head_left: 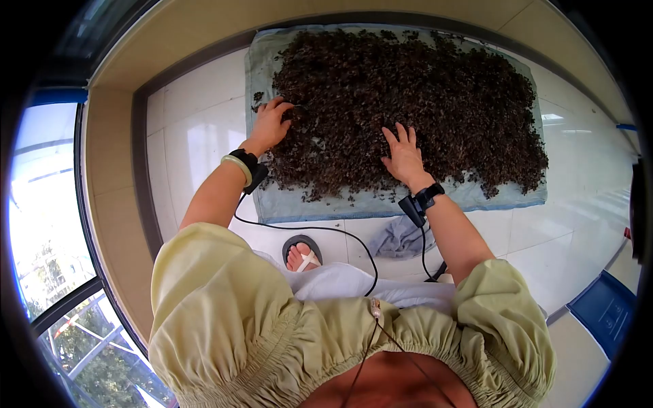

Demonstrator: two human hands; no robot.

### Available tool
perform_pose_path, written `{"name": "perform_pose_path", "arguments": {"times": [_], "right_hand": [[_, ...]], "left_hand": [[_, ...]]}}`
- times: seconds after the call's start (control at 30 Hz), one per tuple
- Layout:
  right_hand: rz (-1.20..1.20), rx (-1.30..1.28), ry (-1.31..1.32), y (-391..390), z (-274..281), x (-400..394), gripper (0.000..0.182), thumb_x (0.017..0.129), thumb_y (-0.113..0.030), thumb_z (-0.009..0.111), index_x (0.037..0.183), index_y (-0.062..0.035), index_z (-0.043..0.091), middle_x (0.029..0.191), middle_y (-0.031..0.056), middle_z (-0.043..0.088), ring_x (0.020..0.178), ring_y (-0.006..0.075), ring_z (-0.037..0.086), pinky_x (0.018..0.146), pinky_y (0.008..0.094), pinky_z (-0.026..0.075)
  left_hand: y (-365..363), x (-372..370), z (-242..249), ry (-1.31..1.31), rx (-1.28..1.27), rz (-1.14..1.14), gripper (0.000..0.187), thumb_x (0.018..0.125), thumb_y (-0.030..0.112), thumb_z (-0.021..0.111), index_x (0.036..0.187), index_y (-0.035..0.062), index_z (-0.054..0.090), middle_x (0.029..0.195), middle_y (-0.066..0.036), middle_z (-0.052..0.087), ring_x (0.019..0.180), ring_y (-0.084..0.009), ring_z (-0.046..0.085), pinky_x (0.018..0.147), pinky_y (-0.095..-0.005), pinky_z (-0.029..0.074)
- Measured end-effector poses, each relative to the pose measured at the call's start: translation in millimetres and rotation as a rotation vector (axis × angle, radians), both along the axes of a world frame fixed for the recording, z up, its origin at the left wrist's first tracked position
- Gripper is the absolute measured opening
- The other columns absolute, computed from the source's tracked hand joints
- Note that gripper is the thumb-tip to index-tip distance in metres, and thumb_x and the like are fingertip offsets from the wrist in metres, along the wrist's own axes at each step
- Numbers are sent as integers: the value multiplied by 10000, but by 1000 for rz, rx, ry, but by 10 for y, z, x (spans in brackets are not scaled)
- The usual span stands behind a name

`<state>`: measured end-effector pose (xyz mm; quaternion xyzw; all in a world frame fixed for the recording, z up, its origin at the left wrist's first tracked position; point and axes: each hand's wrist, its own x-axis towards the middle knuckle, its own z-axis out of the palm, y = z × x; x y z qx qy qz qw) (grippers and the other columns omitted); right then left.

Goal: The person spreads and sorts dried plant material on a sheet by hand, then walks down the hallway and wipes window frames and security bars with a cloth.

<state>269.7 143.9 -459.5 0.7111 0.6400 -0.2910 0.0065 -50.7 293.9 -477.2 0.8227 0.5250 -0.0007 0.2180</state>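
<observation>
A wide heap of dried, dark brown plant clusters (pixel 469 115) is spread over a pale blue-green cloth (pixel 286 207) on the floor. At the heap's left edge is my left hand (pixel 272 124), its fingers slightly bent and apart, the tips touching or just over the clusters. My right hand (pixel 406 158) rests on the front middle of the heap with fingers spread. Neither hand shows anything held. Each wrist wears a black strapped device with a cable, and a pale bangle (pixel 238 168) circles the left wrist.
A crumpled grey cloth (pixel 401 238) lies on the white tiles in front of the heap. A black cable (pixel 326 228) runs from the left wrist toward my body. My sandalled foot (pixel 303 255) stands nearby. Windows are at left, a blue object (pixel 602 313) at right.
</observation>
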Motion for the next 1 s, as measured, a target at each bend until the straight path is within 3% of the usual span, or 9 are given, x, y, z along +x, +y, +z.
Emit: {"name": "perform_pose_path", "arguments": {"times": [0.07,0.27,0.4,0.5,0.63,0.77,0.8,0.93,1.0], "right_hand": [[0,-15,-18,23,-13,-24,751,836,-138,697,1489,-182,327,1564,178,179,1424,489,125,987,688,388],[76,-102,-125,42,-46,-70,831,881,-222,659,1543,-200,158,1590,182,89,1433,494,78,990,689,368],[119,-175,-185,58,-8,-84,893,903,-293,640,1559,-197,41,1603,176,19,1444,484,51,995,676,357],[143,-149,-209,26,-26,-97,912,892,-338,647,1560,-173,49,1603,184,38,1439,491,69,979,678,364],[183,-201,-160,62,98,-28,955,871,-373,676,1560,-164,50,1604,188,35,1437,499,66,982,674,364],[259,-261,131,158,218,444,952,861,-369,694,1557,-153,82,1610,159,20,1458,438,74,1068,605,341],[259,-212,191,168,274,617,899,860,-334,694,1544,-121,151,1601,160,100,1453,387,165,1105,511,347],[355,-101,386,322,543,1544,793,843,-270,693,1492,-60,287,1530,195,292,1336,362,405,1090,414,379],[356,-57,221,400,690,2011,744,845,-300,686,1461,-48,355,1447,209,430,1293,374,454,1079,423,389]], "left_hand": [[135,23,59,127,-110,75,706,785,362,723,1424,222,457,1563,-161,231,1422,-462,136,1113,-634,198],[193,629,194,227,109,-175,693,880,525,600,1471,231,388,1591,-150,158,1451,-459,37,1095,-694,163],[407,766,-14,208,25,162,535,973,420,501,1450,193,412,1554,-170,254,1442,-470,96,1074,-706,207],[534,1015,74,124,239,102,548,945,413,567,1440,221,430,1523,-163,323,1419,-473,175,1072,-699,226],[785,1476,149,169,418,-180,575,937,440,577,1453,246,414,1565,-131,236,1427,-467,143,1073,-705,210],[1099,1397,-45,377,60,145,688,949,608,408,1528,275,247,1617,-101,97,1447,-476,49,1075,-729,105],[1101,1304,-103,406,58,140,689,954,609,392,1534,277,227,1618,-101,89,1446,-480,55,1075,-727,108],[956,1308,-94,392,96,209,702,969,574,395,1549,245,177,1600,-196,81,1445,-492,7,1062,-741,82],[806,1491,-58,332,187,160,733,956,597,407,1552,243,167,1592,-227,76,1442,-499,-34,1058,-745,57]]}}
